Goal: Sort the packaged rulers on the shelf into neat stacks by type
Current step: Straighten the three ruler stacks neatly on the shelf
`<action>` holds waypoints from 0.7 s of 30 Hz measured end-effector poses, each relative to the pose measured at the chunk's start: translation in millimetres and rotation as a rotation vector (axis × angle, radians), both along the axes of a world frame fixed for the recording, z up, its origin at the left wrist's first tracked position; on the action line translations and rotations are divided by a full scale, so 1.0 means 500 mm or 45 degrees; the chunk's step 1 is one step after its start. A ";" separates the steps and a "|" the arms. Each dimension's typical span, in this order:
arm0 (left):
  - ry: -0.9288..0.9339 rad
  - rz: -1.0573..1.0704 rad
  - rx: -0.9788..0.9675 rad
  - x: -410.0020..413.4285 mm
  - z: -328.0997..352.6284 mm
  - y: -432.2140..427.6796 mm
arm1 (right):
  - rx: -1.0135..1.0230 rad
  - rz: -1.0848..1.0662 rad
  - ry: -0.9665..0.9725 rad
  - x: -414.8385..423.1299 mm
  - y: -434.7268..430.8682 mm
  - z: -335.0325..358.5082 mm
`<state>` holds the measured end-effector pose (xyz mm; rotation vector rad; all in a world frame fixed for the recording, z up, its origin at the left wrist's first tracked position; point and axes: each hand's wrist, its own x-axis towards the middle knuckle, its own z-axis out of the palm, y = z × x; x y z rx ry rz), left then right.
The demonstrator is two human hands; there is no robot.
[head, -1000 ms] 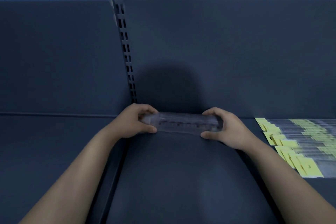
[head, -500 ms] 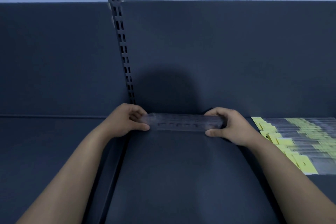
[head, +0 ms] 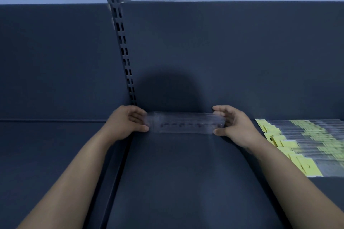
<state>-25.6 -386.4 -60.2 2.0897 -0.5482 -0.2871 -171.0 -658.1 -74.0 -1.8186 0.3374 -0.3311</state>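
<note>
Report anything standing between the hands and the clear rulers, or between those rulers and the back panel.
Nothing visible. The left hand and right hand hold the clear rulers by their ends, close to the back panel; the yellow-tagged rulers lie apart, to the right.

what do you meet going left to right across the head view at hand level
left hand → clear ruler pack → right hand → yellow-tabbed ruler packs
</note>
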 end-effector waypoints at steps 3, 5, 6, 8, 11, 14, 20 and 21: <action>0.115 0.094 -0.055 -0.014 -0.005 -0.018 | 0.183 -0.124 -0.015 0.006 0.022 -0.014; 0.176 0.168 -0.136 -0.032 -0.012 -0.040 | 0.256 -0.216 -0.054 0.010 0.036 -0.024; 0.219 0.200 -0.190 -0.041 -0.017 -0.052 | 0.286 -0.266 -0.079 0.012 0.043 -0.028; 0.295 0.256 -0.310 -0.056 -0.028 -0.069 | 0.314 -0.341 -0.129 0.016 0.055 -0.034; 0.392 0.298 -0.469 -0.069 -0.039 -0.085 | 0.299 -0.358 -0.211 0.019 0.070 -0.040; 0.342 0.260 -0.409 -0.079 -0.046 -0.095 | 0.243 -0.335 -0.251 0.021 0.077 -0.042; 0.079 0.181 -0.109 -0.056 -0.044 -0.077 | -0.029 -0.050 -0.018 0.013 0.047 -0.025; 0.071 0.170 -0.088 -0.052 -0.040 -0.072 | -0.147 0.010 0.034 0.012 0.040 -0.023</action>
